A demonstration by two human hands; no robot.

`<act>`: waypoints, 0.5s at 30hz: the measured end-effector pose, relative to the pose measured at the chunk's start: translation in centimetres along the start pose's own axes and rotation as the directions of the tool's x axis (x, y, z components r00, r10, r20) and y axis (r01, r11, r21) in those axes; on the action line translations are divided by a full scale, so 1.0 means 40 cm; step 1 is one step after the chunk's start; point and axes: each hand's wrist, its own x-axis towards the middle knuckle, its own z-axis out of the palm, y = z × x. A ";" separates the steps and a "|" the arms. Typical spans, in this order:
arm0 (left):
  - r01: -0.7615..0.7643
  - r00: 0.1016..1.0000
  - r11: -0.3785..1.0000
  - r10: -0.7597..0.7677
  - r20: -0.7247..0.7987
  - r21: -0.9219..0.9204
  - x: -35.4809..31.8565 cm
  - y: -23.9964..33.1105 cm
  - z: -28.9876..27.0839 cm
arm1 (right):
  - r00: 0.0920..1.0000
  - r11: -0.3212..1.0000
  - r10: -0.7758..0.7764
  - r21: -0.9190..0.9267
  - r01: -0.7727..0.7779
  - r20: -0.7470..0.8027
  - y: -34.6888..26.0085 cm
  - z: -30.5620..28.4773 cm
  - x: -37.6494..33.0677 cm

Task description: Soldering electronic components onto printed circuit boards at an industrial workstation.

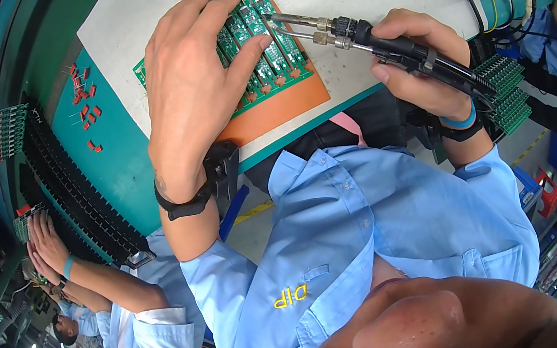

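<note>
In the head view, the right hand [437, 42] has its fingers closed round a black soldering iron [412, 57] (tip over the boards' far end); the left hand's [189, 83] spread fingers rest across green circuit boards [280, 51] on an orange plate [277, 114].

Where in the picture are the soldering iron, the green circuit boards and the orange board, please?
Soldering iron [386, 51]: head view, on its black handle.
Green circuit boards [286, 49]: head view, on the rightmost strip.
Orange board [283, 111]: head view, on its bare lower part.
</note>
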 end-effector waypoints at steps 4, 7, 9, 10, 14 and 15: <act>-0.016 0.999 1.000 0.017 -0.033 0.023 -0.002 0.001 -0.009 | 0.999 0.999 -0.039 0.034 0.039 0.022 -0.001 0.008 0.003; 0.011 0.998 1.000 -0.011 -0.058 -0.001 -0.009 -0.004 -0.022 | 0.998 0.997 -0.055 0.052 0.054 0.032 -0.002 0.020 0.010; 0.010 0.999 1.000 -0.010 -0.032 0.012 -0.014 -0.007 -0.023 | 1.000 1.000 -0.009 0.023 0.008 0.027 -0.006 0.028 0.014; 0.013 1.000 1.000 -0.013 -0.018 0.015 -0.017 -0.009 -0.023 | 1.000 1.000 0.014 0.010 -0.014 0.026 -0.007 0.031 0.017; 0.014 1.000 1.000 -0.014 -0.005 0.027 -0.023 -0.015 -0.019 | 0.999 0.999 0.030 -0.025 -0.029 0.019 -0.010 0.039 0.027; 0.021 1.000 0.999 -0.021 -0.005 0.023 -0.023 -0.016 -0.018 | 0.999 0.999 0.020 -0.028 -0.019 0.025 -0.010 0.040 0.029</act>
